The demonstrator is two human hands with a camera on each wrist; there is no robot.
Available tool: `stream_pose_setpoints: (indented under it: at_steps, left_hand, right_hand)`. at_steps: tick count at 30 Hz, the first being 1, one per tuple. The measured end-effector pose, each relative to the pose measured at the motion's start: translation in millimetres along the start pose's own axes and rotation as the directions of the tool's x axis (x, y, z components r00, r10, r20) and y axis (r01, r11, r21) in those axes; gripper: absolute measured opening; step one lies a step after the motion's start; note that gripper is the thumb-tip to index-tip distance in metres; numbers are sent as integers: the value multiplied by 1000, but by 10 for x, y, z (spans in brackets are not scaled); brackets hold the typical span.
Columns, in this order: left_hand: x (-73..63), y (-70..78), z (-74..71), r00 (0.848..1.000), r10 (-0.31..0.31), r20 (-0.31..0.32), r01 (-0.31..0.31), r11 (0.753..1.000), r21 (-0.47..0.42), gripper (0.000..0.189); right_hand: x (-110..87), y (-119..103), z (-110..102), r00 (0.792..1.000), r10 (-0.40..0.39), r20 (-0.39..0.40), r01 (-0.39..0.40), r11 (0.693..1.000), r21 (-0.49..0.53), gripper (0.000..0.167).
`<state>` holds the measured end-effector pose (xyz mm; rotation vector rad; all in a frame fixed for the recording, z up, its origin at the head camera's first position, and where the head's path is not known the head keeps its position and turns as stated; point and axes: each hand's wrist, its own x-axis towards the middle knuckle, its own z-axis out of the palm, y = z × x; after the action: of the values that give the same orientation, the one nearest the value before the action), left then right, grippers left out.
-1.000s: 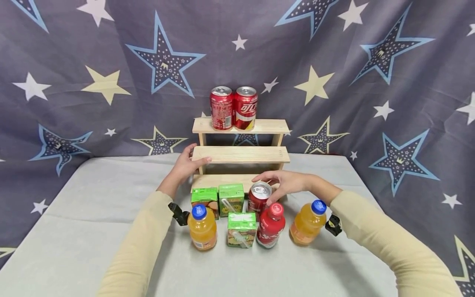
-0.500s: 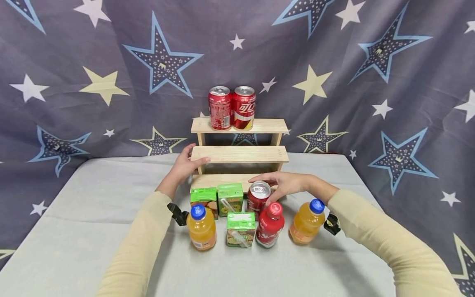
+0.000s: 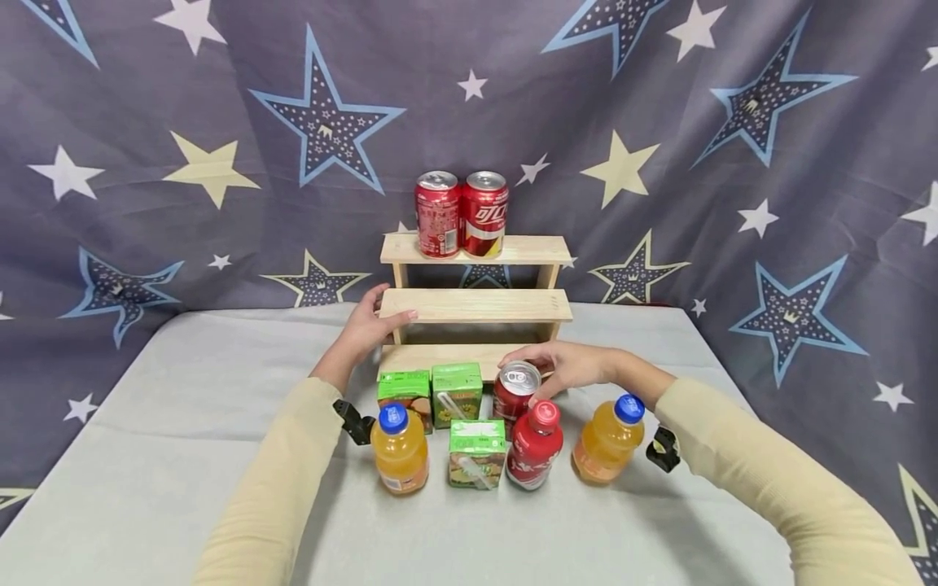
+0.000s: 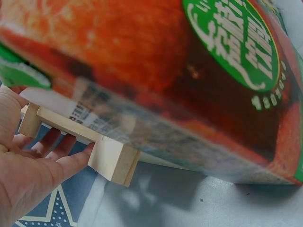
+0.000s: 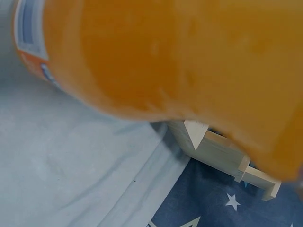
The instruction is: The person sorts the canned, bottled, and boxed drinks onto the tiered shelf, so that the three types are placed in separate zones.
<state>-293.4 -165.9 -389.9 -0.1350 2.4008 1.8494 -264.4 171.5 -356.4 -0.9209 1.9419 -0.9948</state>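
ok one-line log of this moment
left hand: grips wooden shelf's middle tier; right hand: holds red soda can; red-capped bottle: in front of can

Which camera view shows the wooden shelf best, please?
The head view: all three levels of the wooden shelf appear there, partly covered. The left wrist view shows only part beyond a carton; the right wrist, only part beyond an orange bottle.

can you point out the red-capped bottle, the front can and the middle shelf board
Red-capped bottle (image 3: 532, 449): head view, middle of its body
Front can (image 3: 511, 404): head view, side just below the lid
Middle shelf board (image 3: 478, 303): head view, top face
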Motion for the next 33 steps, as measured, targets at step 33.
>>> stream_pose_setpoints:
  at_steps: [33]
  left_hand:
    - [-5, 1, 8, 1000, -3, 0, 3, 1000, 17, 90]
  right_hand:
    - [-637, -361, -261, 966, -35, -255, 21, 998, -57, 68]
